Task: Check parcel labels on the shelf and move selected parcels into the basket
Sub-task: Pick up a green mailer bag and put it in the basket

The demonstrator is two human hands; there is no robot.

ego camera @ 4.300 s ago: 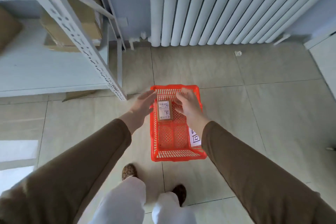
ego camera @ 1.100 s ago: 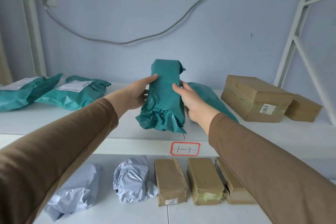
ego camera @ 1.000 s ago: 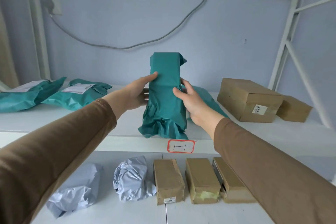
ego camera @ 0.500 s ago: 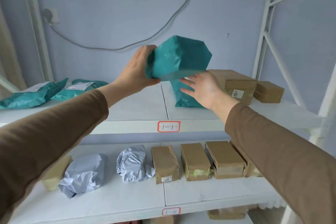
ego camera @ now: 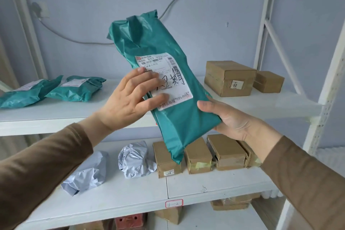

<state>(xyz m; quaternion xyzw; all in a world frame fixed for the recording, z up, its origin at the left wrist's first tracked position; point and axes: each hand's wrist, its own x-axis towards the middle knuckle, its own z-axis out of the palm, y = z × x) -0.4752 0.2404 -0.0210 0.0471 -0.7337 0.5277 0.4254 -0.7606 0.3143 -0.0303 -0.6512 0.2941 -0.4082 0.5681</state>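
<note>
A teal plastic parcel point(ego camera: 168, 117) is lifted in front of the white shelf point(ego camera: 56, 114), tilted, with its white shipping label point(ego camera: 173, 73) facing me. My left hand point(ego camera: 128, 102) lies across the label's left part, fingers spread over the parcel's front. From the right, my right hand point(ego camera: 233, 119) cups the parcel's lower edge, thumb at its side. The label shows barcodes and large handwritten characters. The basket is out of view.
Two teal parcels point(ego camera: 74, 89) lie at the upper shelf's left, two brown boxes point(ego camera: 229, 78) at its right. The lower shelf point(ego camera: 130, 198) holds two grey bags point(ego camera: 136, 160) and several brown boxes point(ego camera: 197, 157). White shelf posts point(ego camera: 328, 87) stand at right.
I have lifted the teal parcel off the upper shelf and turned it over, so its label faces me. My left hand has shifted onto the label, and my right hand now supports it.
</note>
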